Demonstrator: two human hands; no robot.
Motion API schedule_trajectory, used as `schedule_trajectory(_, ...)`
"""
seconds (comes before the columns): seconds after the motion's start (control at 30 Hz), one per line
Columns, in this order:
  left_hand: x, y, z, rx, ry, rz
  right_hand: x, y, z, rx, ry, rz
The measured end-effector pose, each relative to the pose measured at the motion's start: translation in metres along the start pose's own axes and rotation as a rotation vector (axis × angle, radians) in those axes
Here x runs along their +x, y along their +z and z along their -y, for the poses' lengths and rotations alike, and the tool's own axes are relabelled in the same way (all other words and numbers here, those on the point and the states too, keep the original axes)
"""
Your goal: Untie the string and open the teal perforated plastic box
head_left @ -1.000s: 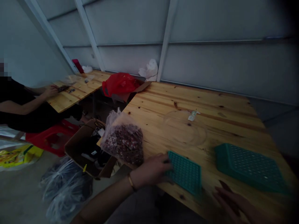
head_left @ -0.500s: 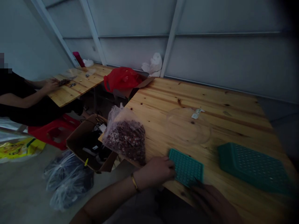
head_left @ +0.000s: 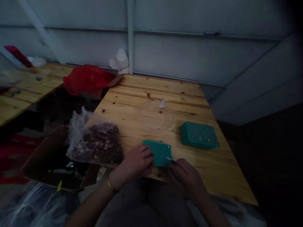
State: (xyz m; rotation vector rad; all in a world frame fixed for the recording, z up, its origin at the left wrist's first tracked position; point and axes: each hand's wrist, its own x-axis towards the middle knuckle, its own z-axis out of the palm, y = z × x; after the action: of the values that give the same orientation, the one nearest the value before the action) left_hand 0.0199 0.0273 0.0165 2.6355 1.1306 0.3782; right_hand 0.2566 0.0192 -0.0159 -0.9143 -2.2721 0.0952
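A small flat green tray (head_left: 159, 152) with a gridded top lies near the front edge of the wooden table. My left hand (head_left: 140, 160) grips its left edge, fingers curled and closed. At the tray's right front corner, my right hand (head_left: 186, 176) is closed around a slim tweezers-like tool (head_left: 169, 159), whose pale tip lies over the tray. A small shiny bit (head_left: 169, 147) shows at the tray's far right corner. Left of my left hand sits a clear plastic bag (head_left: 99, 142) full of small dark brown pieces with shiny rings.
To the right stands a deeper green box (head_left: 200, 135) with a perforated top. A clear round sheet or lid (head_left: 153, 118) lies behind the tray near a small label (head_left: 162, 103). A cardboard box (head_left: 44, 164) stands below left; a red bag (head_left: 88, 78) sits beyond.
The view has swung right, and the co-worker has gone out of frame. Both hands stay at the green tray; the tool's pale tip now shows over its right side.
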Motion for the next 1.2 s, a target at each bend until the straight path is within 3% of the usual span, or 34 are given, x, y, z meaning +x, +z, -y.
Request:
schedule_trajectory(0.1,0.0,-0.012,-0.004,-0.039,0.069,-0.187,0.003,-0.009,-0.002,-0.006,-0.035,-0.136)
schedule_trajectory(0.17,0.004,-0.021,-0.008,-0.193,0.075,-0.324,0.005,-0.016,-0.005,0.016,-0.007,-0.197)
schedule_trajectory(0.27,0.024,-0.028,-0.015,-0.571,-0.052,-0.485,0.008,-0.022,-0.011,0.096,0.183,-0.271)
schedule_trajectory(0.4,0.076,-0.025,-0.028,-0.919,-0.318,-0.626,0.011,-0.023,-0.019,0.257,0.546,-0.437)
schedule_trajectory(0.5,0.12,-0.019,-0.035,-1.055,-0.363,-0.597,0.015,-0.036,-0.041,0.357,0.78,-0.657)
schedule_trajectory(0.6,0.153,-0.008,-0.035,-1.121,-0.367,-0.503,0.015,-0.062,-0.09,0.493,0.867,-0.875)
schedule_trajectory(0.7,0.175,0.013,-0.031,-1.146,-0.477,-0.431,0.01,-0.078,-0.151,0.634,0.964,-0.927)
schedule_trajectory(0.8,0.188,0.037,-0.033,-1.216,-0.6,-0.295,0.005,-0.07,-0.19,0.75,1.082,-0.914)
schedule_trajectory(0.9,0.194,0.055,-0.039,-1.278,-0.606,-0.217,0.003,-0.05,-0.197,0.84,1.091,-0.891)
schedule_trajectory(1.0,0.195,0.062,-0.043,-1.234,-0.572,-0.225,0.002,-0.041,-0.192,0.878,1.055,-0.888)
schedule_trajectory(1.1,0.192,0.06,-0.045,-1.082,-0.502,-0.334,0.004,-0.045,-0.189,0.866,1.05,-0.907)
schedule_trajectory(1.2,0.185,0.047,-0.046,-0.915,-0.347,-0.482,0.011,-0.053,-0.18,0.806,1.04,-0.963)
